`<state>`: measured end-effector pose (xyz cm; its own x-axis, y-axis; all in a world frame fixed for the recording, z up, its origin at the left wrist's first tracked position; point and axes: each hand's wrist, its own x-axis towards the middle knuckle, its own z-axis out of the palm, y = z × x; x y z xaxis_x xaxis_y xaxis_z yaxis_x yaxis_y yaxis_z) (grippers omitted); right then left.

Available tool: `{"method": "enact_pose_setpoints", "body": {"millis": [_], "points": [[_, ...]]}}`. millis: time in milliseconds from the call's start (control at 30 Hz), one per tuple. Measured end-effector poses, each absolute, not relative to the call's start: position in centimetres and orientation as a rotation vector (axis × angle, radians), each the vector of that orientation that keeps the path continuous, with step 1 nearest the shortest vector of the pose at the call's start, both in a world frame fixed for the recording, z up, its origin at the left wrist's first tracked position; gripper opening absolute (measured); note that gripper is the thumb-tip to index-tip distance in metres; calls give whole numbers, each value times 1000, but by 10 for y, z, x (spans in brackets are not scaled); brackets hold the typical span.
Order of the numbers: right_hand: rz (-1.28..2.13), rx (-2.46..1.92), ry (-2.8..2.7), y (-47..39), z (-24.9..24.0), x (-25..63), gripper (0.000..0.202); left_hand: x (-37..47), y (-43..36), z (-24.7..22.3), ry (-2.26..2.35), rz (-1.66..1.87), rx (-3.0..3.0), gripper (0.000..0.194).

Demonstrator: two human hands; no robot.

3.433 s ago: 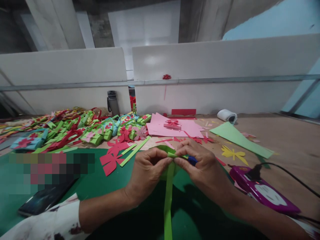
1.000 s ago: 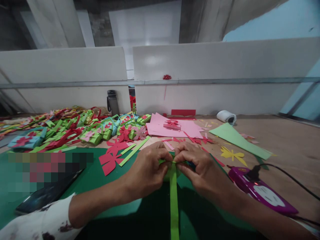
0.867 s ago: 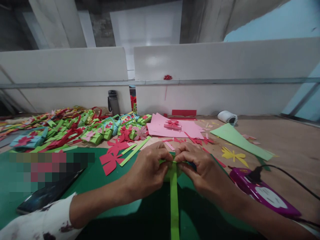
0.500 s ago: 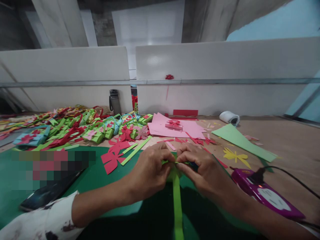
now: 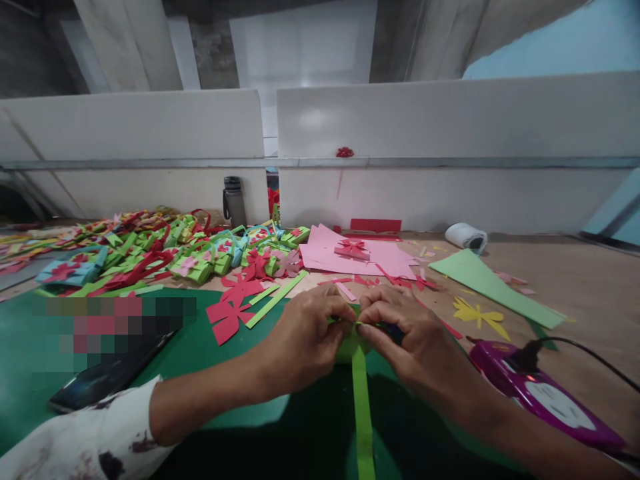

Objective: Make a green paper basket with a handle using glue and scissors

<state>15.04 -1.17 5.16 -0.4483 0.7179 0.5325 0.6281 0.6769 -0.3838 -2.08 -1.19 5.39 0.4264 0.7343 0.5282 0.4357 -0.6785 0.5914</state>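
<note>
Green strip (image 5: 363, 413): held between hands, long axis run to 6 o'clock.
Left hand (image 5: 306, 341): pinched narrow on green paper (image 5: 345, 352), strip top's 9 o'clock.
Right hand (image 5: 409, 328): pinched likewise, 3 o'clock.
Nearer hand: neither; strip top is flanked equally.

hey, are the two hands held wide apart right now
No, the fingertips of the left hand and right hand come close together at the upper end of the light green paper strip.

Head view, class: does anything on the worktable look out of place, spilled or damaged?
The purple plastic power strip on the right, near the yellow petalled paper cutout, seems out of place, being electrical amid papercraft. No spill or obvious damage shows.
</note>
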Motion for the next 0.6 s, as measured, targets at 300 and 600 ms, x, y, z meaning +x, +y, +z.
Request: {"method": "enact_pose_setpoints", "body": {"millis": [300, 600], "points": [[101, -996, -2185, -11, 51, 150, 15, -20, -14, 55, 1054, 1115, 2328, 18], [149, -1009, -2166, -14, 52, 148, 16, -19, -13, 52, 1007, 1138, 2323, 17]]}}
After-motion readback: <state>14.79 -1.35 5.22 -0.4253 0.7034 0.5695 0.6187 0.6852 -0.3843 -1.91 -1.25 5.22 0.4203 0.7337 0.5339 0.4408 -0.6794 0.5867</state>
